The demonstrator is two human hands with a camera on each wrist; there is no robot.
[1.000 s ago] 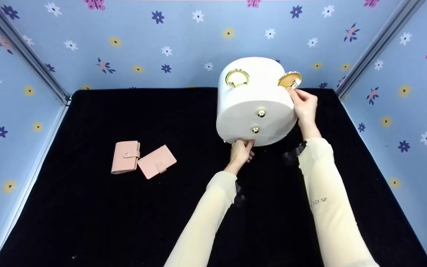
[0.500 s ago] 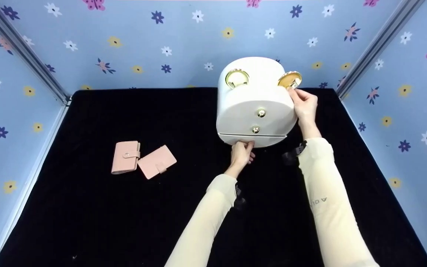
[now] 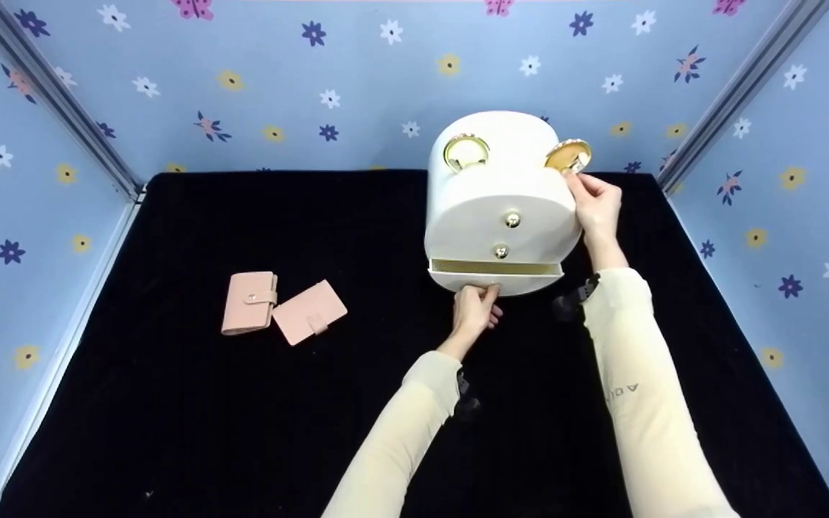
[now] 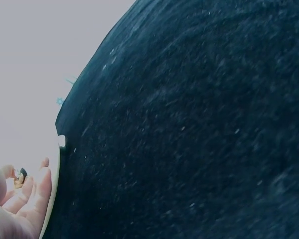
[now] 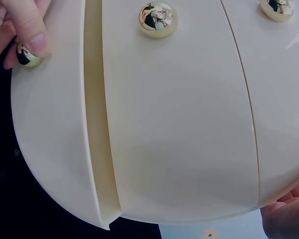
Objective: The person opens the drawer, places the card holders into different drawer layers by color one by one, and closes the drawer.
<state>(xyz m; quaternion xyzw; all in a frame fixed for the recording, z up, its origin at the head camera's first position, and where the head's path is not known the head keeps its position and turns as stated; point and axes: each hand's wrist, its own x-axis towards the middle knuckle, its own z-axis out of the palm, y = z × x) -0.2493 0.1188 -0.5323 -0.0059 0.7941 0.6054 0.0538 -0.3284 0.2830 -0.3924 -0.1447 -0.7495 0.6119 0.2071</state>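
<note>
A white rounded storage box [image 3: 494, 180] with gold knobs stands at the back right. Its bottom drawer [image 3: 458, 280] is pulled partway out, leaving a narrow gap above the drawer front. My left hand [image 3: 470, 311] pinches the gold knob [image 5: 29, 56] of that drawer between thumb and fingers. Higher up, my right hand [image 3: 596, 208] holds the right side of the box, close below the right gold ring-shaped piece [image 3: 568, 155]. In the right wrist view only part of that hand shows, at the lower right edge. The inside of the drawer is mostly hidden.
Two pink card holders [image 3: 250, 302] [image 3: 310, 312] lie side by side on the black cloth [image 3: 191, 403], left of the box. A second gold ring-shaped piece [image 3: 466, 152] sits on the box's left. Blue flowered walls [image 3: 278, 79] enclose the back and sides.
The bottom drawer has come out from shut to partly open, drawn toward the person by my left hand. My right hand has kept its place on the box.
</note>
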